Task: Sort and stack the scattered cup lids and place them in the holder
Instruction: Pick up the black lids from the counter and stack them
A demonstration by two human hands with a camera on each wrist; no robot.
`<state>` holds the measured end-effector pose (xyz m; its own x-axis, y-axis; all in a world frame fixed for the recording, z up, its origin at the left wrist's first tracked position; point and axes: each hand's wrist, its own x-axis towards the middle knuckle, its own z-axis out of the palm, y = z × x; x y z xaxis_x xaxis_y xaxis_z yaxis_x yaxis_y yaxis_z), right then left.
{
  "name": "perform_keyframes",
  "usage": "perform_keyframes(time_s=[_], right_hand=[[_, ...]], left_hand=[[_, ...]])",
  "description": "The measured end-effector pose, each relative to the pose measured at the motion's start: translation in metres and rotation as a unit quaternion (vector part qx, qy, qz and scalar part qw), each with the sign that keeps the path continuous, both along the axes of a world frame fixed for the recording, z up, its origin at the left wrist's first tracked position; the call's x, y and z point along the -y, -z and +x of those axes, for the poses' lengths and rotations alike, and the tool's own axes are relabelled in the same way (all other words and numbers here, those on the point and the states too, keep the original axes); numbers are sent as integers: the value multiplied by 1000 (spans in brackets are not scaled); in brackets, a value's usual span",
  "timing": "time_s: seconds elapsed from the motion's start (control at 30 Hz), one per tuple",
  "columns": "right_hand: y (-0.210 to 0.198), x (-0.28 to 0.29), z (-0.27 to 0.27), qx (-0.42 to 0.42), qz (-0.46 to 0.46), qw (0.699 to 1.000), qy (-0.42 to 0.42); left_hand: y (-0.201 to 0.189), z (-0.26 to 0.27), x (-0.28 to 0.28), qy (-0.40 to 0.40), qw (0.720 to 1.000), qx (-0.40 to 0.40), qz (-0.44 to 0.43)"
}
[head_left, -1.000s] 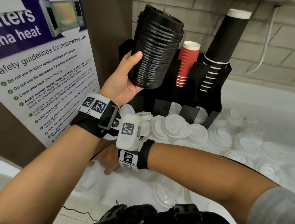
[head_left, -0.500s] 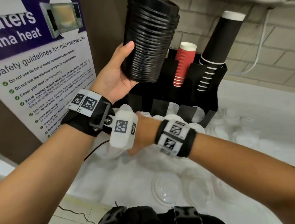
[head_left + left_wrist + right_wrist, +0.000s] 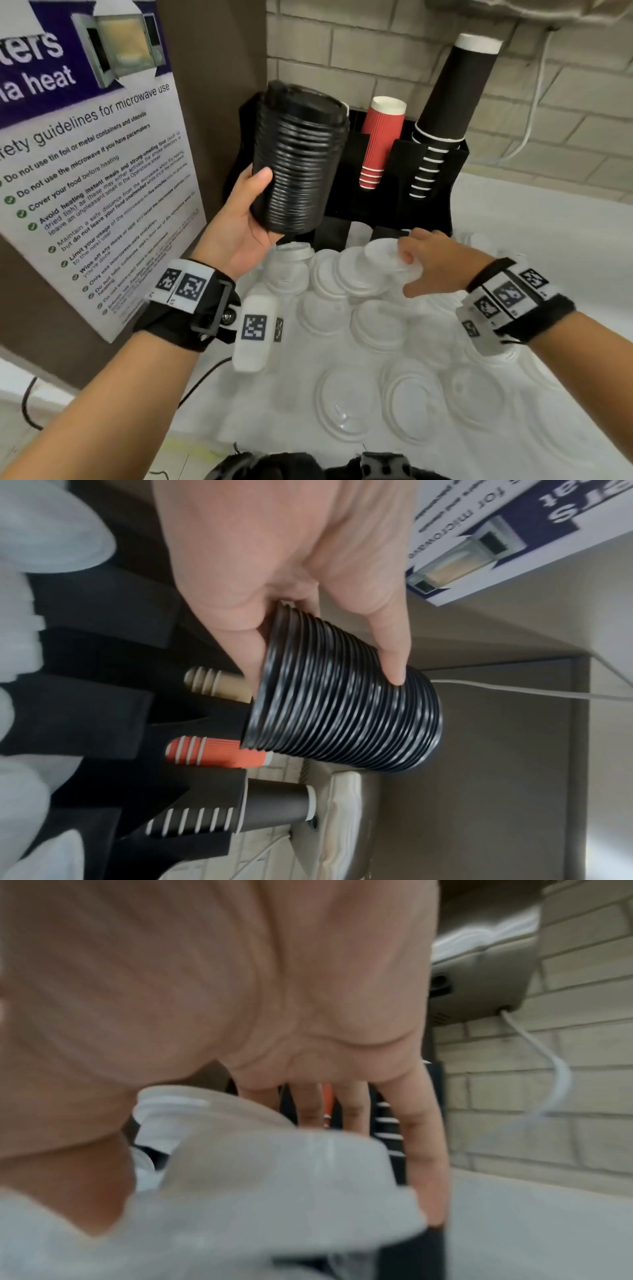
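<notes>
At the far left of the counter [image 3: 534,240], the left hand [image 3: 236,229] holds a tall stack of black lids [image 3: 298,164] in the air, tilted, just in front of the black holder [image 3: 442,192]; thumb and fingers wrap its lower end (the wrist view shows a finger [image 3: 390,653] lying straight along the ribs). Holder slots carry red cups [image 3: 378,144] and black cups [image 3: 452,102]. Right hand [image 3: 442,263] is at the holder's foot, fingers pinching a white lid [image 3: 383,251] on the heap of scattered white lids [image 3: 339,274]. Clear flat lids [image 3: 346,401] lie nearer. Microwave poster [image 3: 85,154] on the left wall.
</notes>
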<state>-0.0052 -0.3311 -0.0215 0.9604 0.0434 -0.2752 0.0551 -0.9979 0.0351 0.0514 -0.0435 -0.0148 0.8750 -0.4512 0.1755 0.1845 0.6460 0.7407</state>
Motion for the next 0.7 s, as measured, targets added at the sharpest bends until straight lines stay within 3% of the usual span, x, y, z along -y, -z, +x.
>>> perform_keyframes(time_s=[0.17,0.23,0.3,0.37,0.43,0.5,0.57,0.7], right_hand=[[11,15,-10,-3,31,999,42],[5,11,-10,37,24,999,18],[-5,-3,-8,85,88,992,-19],[-17,-23,-4,89,265,960,-26],[-24,-46,-3,53,460,886,-16],[-22,-65,-2,42,577,816,-14],[-15,-78,-1,61,613,788,-15],[1,-92,1,37,631,774,18]], left_hand=[[16,-5,16,10,999,-37,-5],[21,-7,21,12,999,-45,-3],[23,-10,26,12,999,-49,-2],[24,-12,29,10,999,-47,-3],[24,-15,30,12,999,-33,4],[25,-18,29,15,1000,-22,14],[26,-21,25,14,999,-27,31],[29,-23,10,-14,985,-82,149]])
